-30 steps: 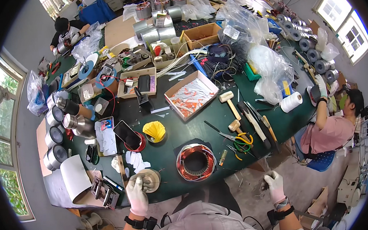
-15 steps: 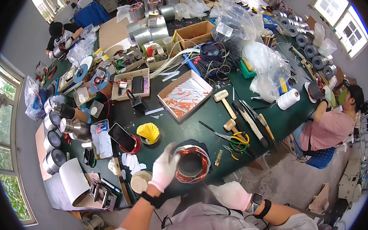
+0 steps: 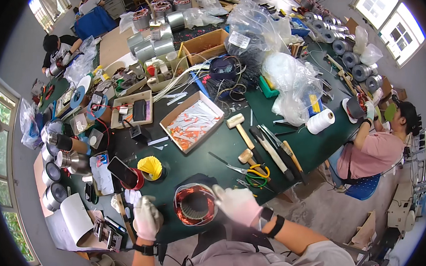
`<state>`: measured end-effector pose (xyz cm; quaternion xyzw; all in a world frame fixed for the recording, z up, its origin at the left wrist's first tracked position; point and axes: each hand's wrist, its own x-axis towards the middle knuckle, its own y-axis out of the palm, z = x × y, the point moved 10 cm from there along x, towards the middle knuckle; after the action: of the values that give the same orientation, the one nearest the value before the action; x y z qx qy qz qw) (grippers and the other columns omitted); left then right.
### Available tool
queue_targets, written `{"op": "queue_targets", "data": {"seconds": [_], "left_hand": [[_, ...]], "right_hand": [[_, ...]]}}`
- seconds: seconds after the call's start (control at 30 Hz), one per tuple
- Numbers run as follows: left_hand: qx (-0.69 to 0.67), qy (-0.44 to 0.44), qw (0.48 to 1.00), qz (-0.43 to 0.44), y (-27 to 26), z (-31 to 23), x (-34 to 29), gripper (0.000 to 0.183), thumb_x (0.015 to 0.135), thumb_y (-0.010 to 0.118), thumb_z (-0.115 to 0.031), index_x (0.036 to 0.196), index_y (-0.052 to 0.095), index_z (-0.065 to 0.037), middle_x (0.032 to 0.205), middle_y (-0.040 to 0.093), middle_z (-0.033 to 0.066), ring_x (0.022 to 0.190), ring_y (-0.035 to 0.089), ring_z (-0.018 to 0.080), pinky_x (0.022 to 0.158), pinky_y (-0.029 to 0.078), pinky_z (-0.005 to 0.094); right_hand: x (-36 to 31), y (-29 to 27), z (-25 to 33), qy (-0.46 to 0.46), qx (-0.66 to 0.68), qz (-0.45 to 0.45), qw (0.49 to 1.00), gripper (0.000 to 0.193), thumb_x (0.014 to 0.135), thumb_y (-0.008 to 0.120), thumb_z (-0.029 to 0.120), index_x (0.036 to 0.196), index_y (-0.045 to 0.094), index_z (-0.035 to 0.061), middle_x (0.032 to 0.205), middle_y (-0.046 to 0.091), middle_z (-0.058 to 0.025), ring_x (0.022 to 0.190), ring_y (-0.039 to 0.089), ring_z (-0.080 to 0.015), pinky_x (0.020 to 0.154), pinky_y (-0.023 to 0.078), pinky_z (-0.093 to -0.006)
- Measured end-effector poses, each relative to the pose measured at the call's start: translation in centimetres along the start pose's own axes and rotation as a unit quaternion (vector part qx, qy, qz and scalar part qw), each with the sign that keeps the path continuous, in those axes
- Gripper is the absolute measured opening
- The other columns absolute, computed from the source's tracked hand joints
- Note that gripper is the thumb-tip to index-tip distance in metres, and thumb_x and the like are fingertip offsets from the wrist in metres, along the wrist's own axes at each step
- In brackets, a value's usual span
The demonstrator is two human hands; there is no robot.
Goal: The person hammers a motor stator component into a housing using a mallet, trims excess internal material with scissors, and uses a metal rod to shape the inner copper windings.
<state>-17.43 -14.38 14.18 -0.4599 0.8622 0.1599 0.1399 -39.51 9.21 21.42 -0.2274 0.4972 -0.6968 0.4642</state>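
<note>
A motor stator (image 3: 178, 214) with copper windings stands on the green table right in front of me, its round bore facing up. My right hand (image 3: 239, 205), in a white glove, is at its right rim, fingers curled against the edge. To the left of the stator is my left hand (image 3: 147, 220), also gloved. Its fingers bend downward over the spot of a pale round roll, which the hand mostly covers; what lies in the fingers is hidden. A dark cloth or pad (image 3: 202, 179) shows behind the stator.
Scissors (image 3: 254, 172), mallets (image 3: 235, 121) and long-handled tools lie right of the stator. Beyond it are a box of paper strips (image 3: 193, 124) and a cup of yellow slips (image 3: 152, 168). A phone (image 3: 122, 171) rests on the left. A person in pink (image 3: 370, 155) sits at the right.
My left hand has left the stator and moved left and down to the pale roll. My right hand has come up from below the table edge to the stator's right rim. The view has shifted.
</note>
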Motion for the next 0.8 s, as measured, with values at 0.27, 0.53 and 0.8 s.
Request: {"op": "queue_targets", "data": {"seconds": [0.27, 0.53, 0.8], "left_hand": [[0.002, 0.012, 0.968, -0.252, -13.6, -3.9, -3.2, 0.031, 0.114, 0.053, -0.035, 0.091, 0.06, -0.015, 0.062, 0.036, -0.0107, 0.046, 0.031, 0.0025, 0.04, 0.027, 0.0221], [0.15, 0.048, 0.912, -0.378, -23.3, -5.8, -10.5, 0.019, 0.105, 0.054, -0.023, 0.103, 0.068, -0.011, 0.083, 0.057, -0.0053, 0.067, 0.047, 0.0047, 0.057, 0.038, 0.0231], [0.52, 0.087, 0.847, 0.065, 4.2, 0.9, -9.3, 0.084, 0.078, 0.089, -0.016, 0.151, 0.052, 0.0, 0.143, 0.061, 0.024, 0.13, 0.062, 0.038, 0.111, 0.051, 0.0449]], "right_hand": [[-8.2, 1.0, -21.5, 0.148, -0.02, 0.022, 0.989, 0.03, 0.103, 0.064, 0.033, 0.112, 0.07, 0.0057, 0.107, 0.075, -0.0201, 0.098, 0.074, -0.0373, 0.081, 0.059, -0.0497], [-8.4, 6.2, -25.6, 0.193, -0.013, 0.084, 0.978, 0.046, 0.086, 0.083, 0.032, 0.116, 0.065, 0.0037, 0.109, 0.071, -0.0218, 0.102, 0.073, -0.0413, 0.09, 0.059, -0.0512], [-8.2, 4.7, -28.9, 0.213, 0.042, -0.097, 0.971, 0.033, 0.086, 0.065, 0.01, 0.118, 0.061, 0.0012, 0.103, 0.068, -0.026, 0.101, 0.067, -0.0474, 0.089, 0.055, -0.0538]]}}
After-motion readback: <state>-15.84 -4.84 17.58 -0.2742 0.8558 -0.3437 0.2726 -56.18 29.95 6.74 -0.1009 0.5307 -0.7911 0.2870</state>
